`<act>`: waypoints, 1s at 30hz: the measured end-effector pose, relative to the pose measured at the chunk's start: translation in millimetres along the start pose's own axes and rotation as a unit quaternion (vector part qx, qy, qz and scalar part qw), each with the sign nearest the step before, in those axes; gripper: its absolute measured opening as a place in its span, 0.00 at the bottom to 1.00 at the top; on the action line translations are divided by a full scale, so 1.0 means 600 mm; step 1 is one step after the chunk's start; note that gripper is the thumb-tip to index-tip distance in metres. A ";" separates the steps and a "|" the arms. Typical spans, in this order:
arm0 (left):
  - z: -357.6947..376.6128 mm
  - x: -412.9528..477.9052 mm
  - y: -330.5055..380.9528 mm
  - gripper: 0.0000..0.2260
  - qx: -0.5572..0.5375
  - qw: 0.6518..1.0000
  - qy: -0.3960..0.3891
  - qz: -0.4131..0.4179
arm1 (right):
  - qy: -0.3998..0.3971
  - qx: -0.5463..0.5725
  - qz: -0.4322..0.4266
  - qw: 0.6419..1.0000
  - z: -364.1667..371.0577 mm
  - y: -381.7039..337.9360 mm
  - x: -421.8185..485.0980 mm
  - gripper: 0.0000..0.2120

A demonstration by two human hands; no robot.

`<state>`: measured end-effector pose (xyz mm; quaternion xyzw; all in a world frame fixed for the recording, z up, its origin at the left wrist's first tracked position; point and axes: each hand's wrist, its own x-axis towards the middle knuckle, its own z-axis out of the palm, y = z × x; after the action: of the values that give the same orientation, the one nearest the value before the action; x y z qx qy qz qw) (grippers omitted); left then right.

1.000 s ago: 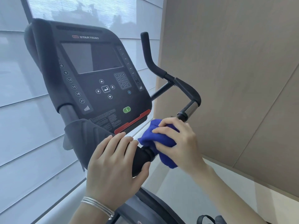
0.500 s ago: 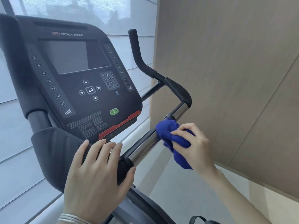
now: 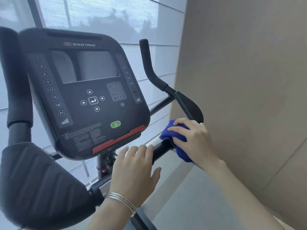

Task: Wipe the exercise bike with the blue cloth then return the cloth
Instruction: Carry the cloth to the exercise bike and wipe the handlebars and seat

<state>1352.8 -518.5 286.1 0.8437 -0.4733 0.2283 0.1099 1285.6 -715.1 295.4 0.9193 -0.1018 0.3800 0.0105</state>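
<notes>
Blue cloth (image 3: 172, 132) wrapped on handlebar (image 3: 162, 147) under right hand (image 3: 194, 138).

Soft daylight comes through the shaded window (image 3: 99, 19) at 12 o'clock, bright but diffuse, with no hard shadows anywhere. The console (image 3: 86, 97) sits backlit and dark, its screen (image 3: 86, 65) carrying a pale grey reflection. The beige wall (image 3: 249, 80) at 3 o'clock is evenly lit. Straight lines bow toward the edges. The left hand (image 3: 134, 168) looks slightly smeared; the padded armrest (image 3: 39, 183) at 8 o'clock is soft.
</notes>
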 end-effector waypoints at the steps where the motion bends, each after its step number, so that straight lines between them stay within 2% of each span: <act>1: 0.006 0.006 0.006 0.18 0.010 1.000 -0.005 0.001 | -0.006 -0.003 0.031 1.000 0.000 0.020 0.006 0.11; 3: 0.018 0.014 0.016 0.20 0.030 1.000 -0.008 -0.001 | -0.025 -0.002 0.098 0.995 -0.002 0.063 0.016 0.09; 5: 0.025 0.021 0.021 0.22 0.049 0.999 0.000 -0.005 | -0.043 0.008 0.115 0.992 -0.003 0.084 0.022 0.10; 8: 0.033 0.034 0.028 0.18 0.068 0.997 0.018 -0.008 | -0.024 0.014 0.066 0.997 -0.002 0.059 0.004 0.10; 11: 0.040 0.044 0.033 0.14 0.083 0.996 0.020 -0.001 | 0.000 0.073 0.020 0.997 0.004 0.026 -0.030 0.13; 13: 0.043 0.044 0.035 0.14 0.080 0.997 0.021 -0.003 | 0.000 0.083 0.021 0.996 0.008 0.039 -0.031 0.13; 18: 0.038 0.041 0.034 0.14 0.052 0.998 0.033 -0.014 | 0.005 0.057 0.151 0.987 0.011 0.100 0.010 0.10; 21: 0.039 0.042 0.036 0.14 0.053 0.998 0.030 -0.016 | 0.033 0.056 0.114 0.991 0.013 0.061 -0.015 0.10; 24: 0.041 0.041 0.038 0.13 0.061 0.997 0.035 -0.019 | 0.076 0.117 0.060 0.988 0.021 0.014 -0.060 0.12; 26: 0.043 0.040 0.037 0.13 0.056 0.998 0.034 -0.023 | 0.086 0.121 0.055 0.987 0.028 0.021 -0.072 0.11; 28: 0.042 0.039 0.035 0.12 0.051 0.998 0.031 -0.027 | 0.097 0.132 0.129 0.978 0.035 0.053 -0.076 0.10; 30: 0.041 0.037 0.033 0.10 0.048 0.998 0.030 -0.027 | 0.099 0.169 0.227 0.954 0.037 0.083 -0.086 0.10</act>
<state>1352.9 -555.6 274.6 0.8532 -0.4354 0.2728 0.0898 1255.8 -756.9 240.3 0.8180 -0.2406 0.4732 -0.2215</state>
